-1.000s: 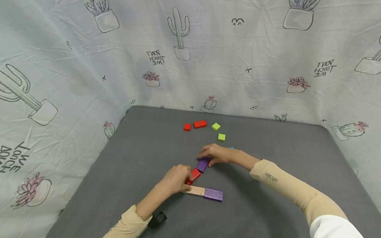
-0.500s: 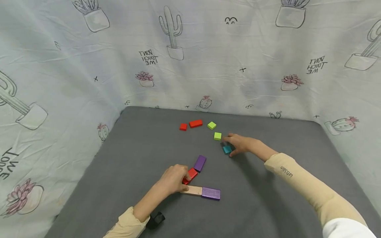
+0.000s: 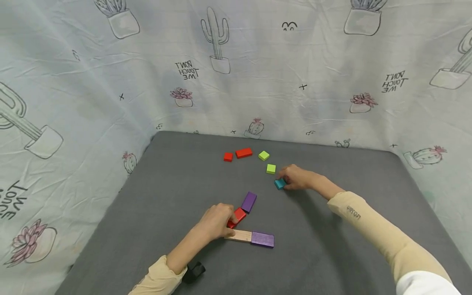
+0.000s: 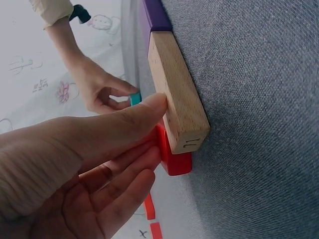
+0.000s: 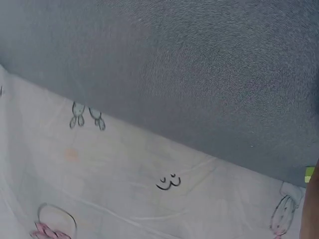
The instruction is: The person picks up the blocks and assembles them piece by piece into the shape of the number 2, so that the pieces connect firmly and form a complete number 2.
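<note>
Two grips going: your right hand [image 3: 298, 178] pinching a small teal wooden-looking block [image 3: 279, 184] on the tabletop [image 3: 184, 172], left hand [image 3: 217, 221] pinching a bare-wood bar [image 4: 180, 87] plus glossy red block [image 4: 178, 164]. Teal's probably light, stiff; grip its sides.

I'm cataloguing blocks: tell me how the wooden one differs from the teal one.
The wooden block shows bare grain; the teal block is coloured. The wooden block looks longer than the teal block. The left hand touches the wooden block; the right hand pinches the teal block. Both are straight-edged.
</note>
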`<state>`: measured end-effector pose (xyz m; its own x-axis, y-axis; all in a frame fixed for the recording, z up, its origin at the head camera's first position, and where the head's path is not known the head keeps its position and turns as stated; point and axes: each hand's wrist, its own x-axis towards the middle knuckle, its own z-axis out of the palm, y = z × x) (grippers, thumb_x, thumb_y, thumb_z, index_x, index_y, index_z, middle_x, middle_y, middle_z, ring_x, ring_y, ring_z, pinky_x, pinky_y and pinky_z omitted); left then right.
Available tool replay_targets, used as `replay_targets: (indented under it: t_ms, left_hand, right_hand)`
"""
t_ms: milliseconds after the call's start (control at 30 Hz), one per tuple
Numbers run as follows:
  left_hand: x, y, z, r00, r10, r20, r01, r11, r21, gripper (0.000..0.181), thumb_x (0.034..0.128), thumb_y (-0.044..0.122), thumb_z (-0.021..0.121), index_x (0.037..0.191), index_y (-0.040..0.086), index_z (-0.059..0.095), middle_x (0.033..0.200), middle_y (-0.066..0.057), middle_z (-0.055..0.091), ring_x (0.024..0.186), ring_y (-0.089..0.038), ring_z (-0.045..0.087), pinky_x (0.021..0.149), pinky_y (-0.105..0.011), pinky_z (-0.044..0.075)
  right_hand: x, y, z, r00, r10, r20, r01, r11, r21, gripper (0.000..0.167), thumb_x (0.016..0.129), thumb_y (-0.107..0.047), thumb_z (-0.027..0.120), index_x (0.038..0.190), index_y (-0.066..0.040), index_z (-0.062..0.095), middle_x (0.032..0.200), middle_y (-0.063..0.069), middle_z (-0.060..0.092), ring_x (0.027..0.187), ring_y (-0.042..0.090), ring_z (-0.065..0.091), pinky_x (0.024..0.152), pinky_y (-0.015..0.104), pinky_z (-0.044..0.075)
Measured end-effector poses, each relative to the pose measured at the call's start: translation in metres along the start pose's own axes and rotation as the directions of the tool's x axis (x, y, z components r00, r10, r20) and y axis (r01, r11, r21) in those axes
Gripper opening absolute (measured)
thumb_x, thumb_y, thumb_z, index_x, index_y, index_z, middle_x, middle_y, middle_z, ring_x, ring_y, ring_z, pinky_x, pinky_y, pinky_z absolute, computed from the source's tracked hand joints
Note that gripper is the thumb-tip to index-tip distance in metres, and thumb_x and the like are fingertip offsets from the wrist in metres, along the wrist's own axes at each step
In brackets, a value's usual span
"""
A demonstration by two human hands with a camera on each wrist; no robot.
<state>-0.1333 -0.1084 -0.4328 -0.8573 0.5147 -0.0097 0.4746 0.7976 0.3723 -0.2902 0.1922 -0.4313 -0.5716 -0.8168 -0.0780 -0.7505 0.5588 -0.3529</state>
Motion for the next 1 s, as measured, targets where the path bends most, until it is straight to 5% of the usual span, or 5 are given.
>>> replay_targets:
  t_ms: [300,433,633,1000]
  left_hand:
    - [0.001,0.001,0.002,1.000,0.007,-0.001,-0.007,1.000,0.008,0.027,0.0626,0.019,0.090,0.086,0.012,0.078,0.081,0.006,0.065,0.066,-0.007,0.052,0.057,-0.027,0.044]
    - [0.001,0.001,0.002,1.000,0.004,0.000,-0.004,1.000,0.011,0.027,0.0628,0.019,0.090,0.086,0.012,0.078,0.081,0.006,0.066,0.065,-0.006,0.051,0.057,-0.027,0.044]
    - [0.000,0.002,0.003,1.000,0.002,0.002,-0.002,1.000,0.001,0.027,0.0632,0.019,0.090,0.086,0.012,0.077,0.080,0.007,0.065,0.064,-0.005,0.049,0.056,-0.025,0.043]
    - [-0.002,0.001,0.004,1.000,-0.003,-0.008,0.003,1.000,0.004,0.027,0.0628,0.018,0.090,0.085,0.012,0.077,0.080,0.006,0.064,0.061,-0.004,0.045,0.053,-0.024,0.040]
  right_hand:
    - [0.006,0.007,-0.013,0.986,0.113,-0.122,-0.086,0.974,0.210,0.029,0.078,-0.011,0.077,0.102,0.005,0.071,0.091,0.010,0.068,0.076,0.016,0.064,0.069,0.032,0.053]
    - [0.015,0.002,-0.021,0.975,0.135,-0.176,-0.092,0.969,0.231,0.029,0.077,-0.012,0.078,0.102,0.004,0.072,0.089,0.010,0.068,0.075,0.016,0.064,0.069,0.033,0.054]
    - [0.030,-0.022,-0.027,0.963,0.080,-0.258,0.011,0.943,0.332,0.030,0.076,-0.005,0.078,0.103,0.004,0.071,0.089,0.010,0.064,0.077,0.018,0.061,0.072,0.030,0.054]
    - [0.041,-0.059,-0.034,0.936,0.047,-0.348,0.127,0.879,0.460,0.035,0.075,0.006,0.077,0.107,0.011,0.067,0.101,0.022,0.061,0.081,0.037,0.063,0.076,0.049,0.052]
